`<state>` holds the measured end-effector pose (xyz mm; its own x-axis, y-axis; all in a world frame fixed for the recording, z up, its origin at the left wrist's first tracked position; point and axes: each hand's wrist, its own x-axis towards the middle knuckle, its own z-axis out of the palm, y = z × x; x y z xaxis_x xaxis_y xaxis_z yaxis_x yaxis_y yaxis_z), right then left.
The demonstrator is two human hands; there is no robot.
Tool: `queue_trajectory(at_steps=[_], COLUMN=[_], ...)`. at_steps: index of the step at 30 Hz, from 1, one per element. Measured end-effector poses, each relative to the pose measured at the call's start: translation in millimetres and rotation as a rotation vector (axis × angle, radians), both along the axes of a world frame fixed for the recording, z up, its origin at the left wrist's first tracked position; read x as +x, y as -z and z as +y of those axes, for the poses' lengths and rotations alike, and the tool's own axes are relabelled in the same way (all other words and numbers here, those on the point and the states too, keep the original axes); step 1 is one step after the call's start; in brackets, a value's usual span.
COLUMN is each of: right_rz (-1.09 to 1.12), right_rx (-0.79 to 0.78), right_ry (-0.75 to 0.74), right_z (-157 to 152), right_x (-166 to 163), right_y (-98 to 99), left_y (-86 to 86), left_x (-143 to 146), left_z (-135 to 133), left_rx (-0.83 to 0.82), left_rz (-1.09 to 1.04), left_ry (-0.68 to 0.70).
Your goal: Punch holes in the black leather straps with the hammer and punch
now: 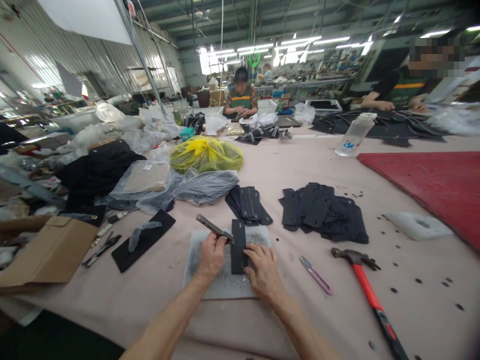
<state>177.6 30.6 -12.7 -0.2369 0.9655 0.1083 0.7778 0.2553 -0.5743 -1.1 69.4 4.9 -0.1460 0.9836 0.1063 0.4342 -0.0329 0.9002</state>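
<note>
My left hand [211, 256] grips a slim grey metal tool [213, 228] that slants up to the left, its tip beside a black strip [237, 240]. The strip lies upright on a scuffed white cutting pad [225, 280] on the pale table. My right hand [264, 267] presses flat on the strip's lower right part, fingers spread. A red-handled hammer [369, 292] and small pink-handled snips [315, 274] lie to the right of my right hand, untouched.
Two piles of black cut pieces [324, 212] [248, 204] lie beyond the pad. A cardboard box [48, 252], a black panel [144, 239] and bagged goods fill the left. A red mat [435, 185] and a white block [416, 225] are right. Other people work at the far end.
</note>
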Motion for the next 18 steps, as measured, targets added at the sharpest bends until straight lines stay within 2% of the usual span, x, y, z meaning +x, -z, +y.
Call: queue_trajectory(at_steps=[3, 6, 10, 18], right_rz=[-0.010, -0.015, -0.012, 0.014], right_rx=[-0.011, -0.028, -0.034, 0.026], right_ry=[-0.018, -0.027, -0.016, -0.039], right_z=[-1, 0, -1, -1], right_x=[-2, -4, -7, -8], right_y=[1.3, 5.5, 11.1, 13.0], left_y=[0.2, 15.7, 32.6, 29.8], left_x=[-3, -2, -1, -2], left_z=[9, 12, 11, 11], left_rx=[0.027, 0.026, 0.033, 0.046], left_rz=[0.034, 0.040, 0.031, 0.027], left_ry=[0.081, 0.159, 0.162, 0.186])
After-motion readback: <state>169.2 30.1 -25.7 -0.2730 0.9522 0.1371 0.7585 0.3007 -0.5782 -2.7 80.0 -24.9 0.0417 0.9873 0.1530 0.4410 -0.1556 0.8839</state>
